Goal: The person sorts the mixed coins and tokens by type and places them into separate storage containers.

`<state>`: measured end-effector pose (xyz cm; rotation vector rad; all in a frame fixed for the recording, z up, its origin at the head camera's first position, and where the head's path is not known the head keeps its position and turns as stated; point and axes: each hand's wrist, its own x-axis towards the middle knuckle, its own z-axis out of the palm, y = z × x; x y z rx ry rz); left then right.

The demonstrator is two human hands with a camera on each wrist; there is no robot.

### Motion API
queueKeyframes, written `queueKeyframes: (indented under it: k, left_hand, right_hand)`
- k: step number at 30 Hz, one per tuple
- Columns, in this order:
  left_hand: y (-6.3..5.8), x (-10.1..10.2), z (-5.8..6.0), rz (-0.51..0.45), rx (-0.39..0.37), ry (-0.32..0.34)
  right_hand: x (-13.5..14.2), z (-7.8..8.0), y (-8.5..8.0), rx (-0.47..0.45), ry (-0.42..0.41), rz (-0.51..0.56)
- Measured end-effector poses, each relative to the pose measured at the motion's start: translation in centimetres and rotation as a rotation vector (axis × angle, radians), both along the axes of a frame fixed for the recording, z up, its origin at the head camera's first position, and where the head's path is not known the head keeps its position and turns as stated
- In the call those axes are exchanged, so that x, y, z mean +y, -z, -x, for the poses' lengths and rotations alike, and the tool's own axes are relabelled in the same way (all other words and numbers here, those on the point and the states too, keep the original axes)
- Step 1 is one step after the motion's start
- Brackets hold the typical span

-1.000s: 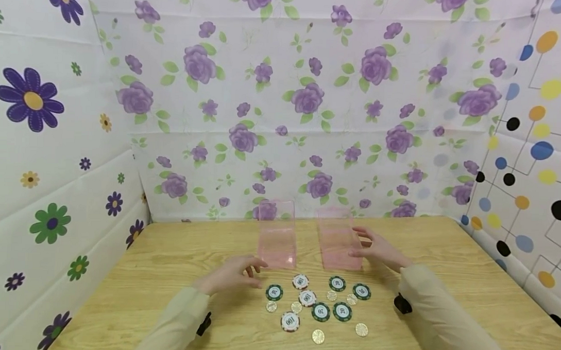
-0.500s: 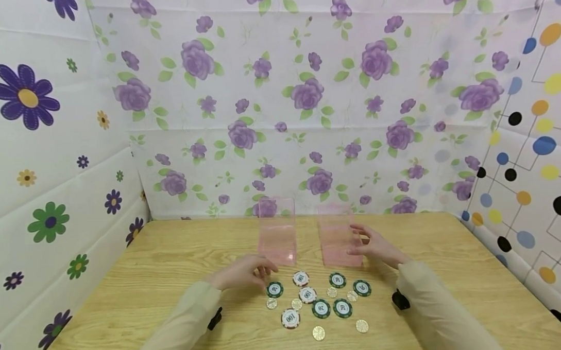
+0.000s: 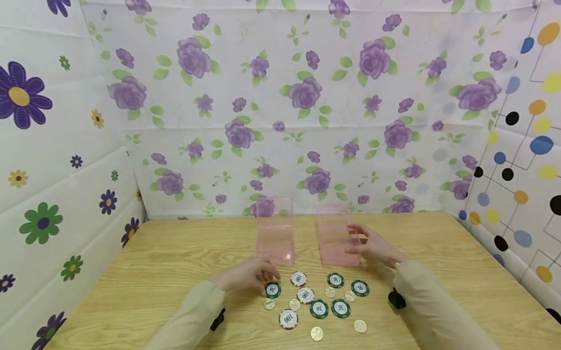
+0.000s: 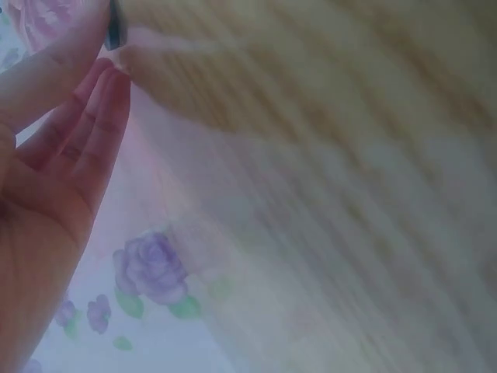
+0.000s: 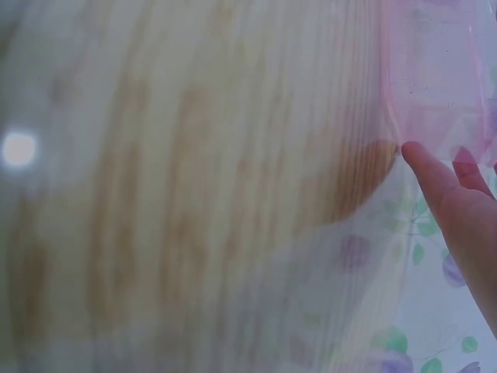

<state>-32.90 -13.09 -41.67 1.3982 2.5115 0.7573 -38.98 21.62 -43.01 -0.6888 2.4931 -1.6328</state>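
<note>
My left hand (image 3: 249, 275) is at a green-rimmed poker chip (image 3: 272, 290) marked 20, which lies flat on the table. The thumb is at its left edge and the fingertips are just beyond its far side. In the left wrist view, a dark chip edge (image 4: 116, 27) shows beside the thumb and fingertips. My right hand (image 3: 373, 247) rests with spread fingers at the right side of the right-hand clear pink box (image 3: 339, 249). In the right wrist view, the thumb tip meets a corner of that box (image 5: 435, 74), and the other fingers are partly hidden.
A second clear pink box (image 3: 275, 242) stands to the left. Before the boxes lie red-rimmed 100 chips (image 3: 288, 319), more green 20 chips (image 3: 341, 308) and several gold coins (image 3: 316, 334) on the wooden table (image 3: 185, 254). Patterned cloth walls (image 3: 306, 93) enclose it.
My left hand has moved right to the near-left green chip, its thumb and fingers coming to that chip. The right hand stays at its box; the chips and coins lie as before.
</note>
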Motion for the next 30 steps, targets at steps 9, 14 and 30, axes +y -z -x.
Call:
queueKeyframes:
  k: [9,14,30]
  left_hand:
    - [0.5,0.2,-0.2,0.015,0.002,-0.039]
    - [0.9,0.4,-0.1,0.017,0.012,-0.044]
    - [0.2,0.6,-0.7,0.044,0.12,-0.025]
  right_hand:
    - [0.1,0.2,0.4,0.02,-0.015,-0.015]
    - [0.1,0.0,0.4,0.007,-0.025,-0.018]
    - [-0.1,-0.4,-0.5,-0.035,-0.021,0.006]
